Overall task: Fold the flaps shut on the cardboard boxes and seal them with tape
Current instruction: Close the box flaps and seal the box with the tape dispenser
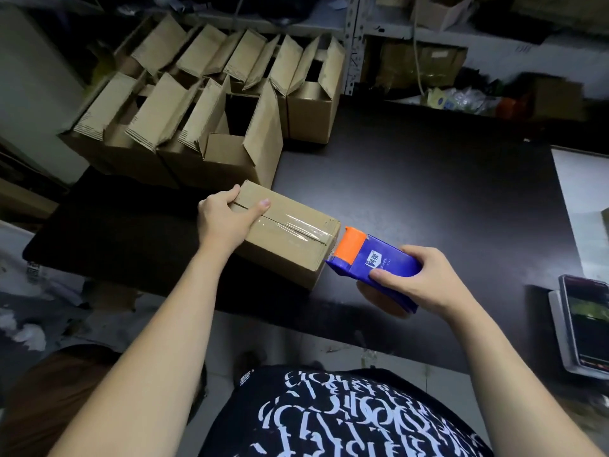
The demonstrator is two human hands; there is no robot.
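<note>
In the head view, the closed box [283, 245] is seen on the dark table [428, 179], gripped at its left end by the left hand [224, 221] with the thumb pressed on the seam. The tape dispenser [372, 262] is clasped in the right hand [418, 280] just off the right end, with clear tape [296, 227] laid along the seam. The sealing stroke is judged nearly done, so the clear tape must next be drawn down the end face and cut; whether it is severed cannot be told, the roll is hidden by the casing, and the open boxes [230, 136] behind are blurred.
</note>
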